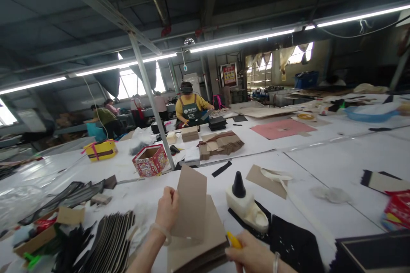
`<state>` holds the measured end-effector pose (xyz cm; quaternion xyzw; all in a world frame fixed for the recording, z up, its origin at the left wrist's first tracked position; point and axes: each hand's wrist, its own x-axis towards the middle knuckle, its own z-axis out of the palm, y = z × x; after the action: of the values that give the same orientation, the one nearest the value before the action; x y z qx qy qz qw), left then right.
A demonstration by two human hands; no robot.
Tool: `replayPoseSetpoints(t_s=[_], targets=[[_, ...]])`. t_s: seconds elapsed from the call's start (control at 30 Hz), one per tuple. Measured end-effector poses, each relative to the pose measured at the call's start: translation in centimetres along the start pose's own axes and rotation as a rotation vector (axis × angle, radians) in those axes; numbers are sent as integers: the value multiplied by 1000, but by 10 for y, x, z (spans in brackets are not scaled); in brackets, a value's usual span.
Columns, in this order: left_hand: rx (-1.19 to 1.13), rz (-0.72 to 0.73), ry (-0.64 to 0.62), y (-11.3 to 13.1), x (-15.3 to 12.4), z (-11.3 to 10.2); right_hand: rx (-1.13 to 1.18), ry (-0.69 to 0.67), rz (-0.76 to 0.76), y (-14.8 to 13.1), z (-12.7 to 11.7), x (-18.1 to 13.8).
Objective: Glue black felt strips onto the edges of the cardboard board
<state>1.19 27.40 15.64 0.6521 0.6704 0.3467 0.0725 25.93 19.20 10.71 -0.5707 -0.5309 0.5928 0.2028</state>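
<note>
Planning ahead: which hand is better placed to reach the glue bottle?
Likely right: right hand, holding a yellow tool, is nearer the glue bottle; left hand grips the raised cardboard sheet.

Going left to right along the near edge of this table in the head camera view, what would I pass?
A fanned stack of dark sheets → left hand → grey card sheet it holds upright → white bottle with black nozzle → red box at the right edge.

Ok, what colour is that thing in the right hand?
Yellow: the tool in the right hand, best in head view.
</note>
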Motion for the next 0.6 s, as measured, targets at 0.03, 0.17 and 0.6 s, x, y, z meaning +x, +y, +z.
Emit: replayPoseSetpoints(t_s=[0.03,0.17,0.6], targets=[[-30,-15,10,0,-3,2,50,-40,26,-2,11,9],[-139,-65,44,2,-15,3,153,-97,48,-13,43,36],[-868,-625,186,29,-76,-4,462,-33,-218,-10,51,-13]])
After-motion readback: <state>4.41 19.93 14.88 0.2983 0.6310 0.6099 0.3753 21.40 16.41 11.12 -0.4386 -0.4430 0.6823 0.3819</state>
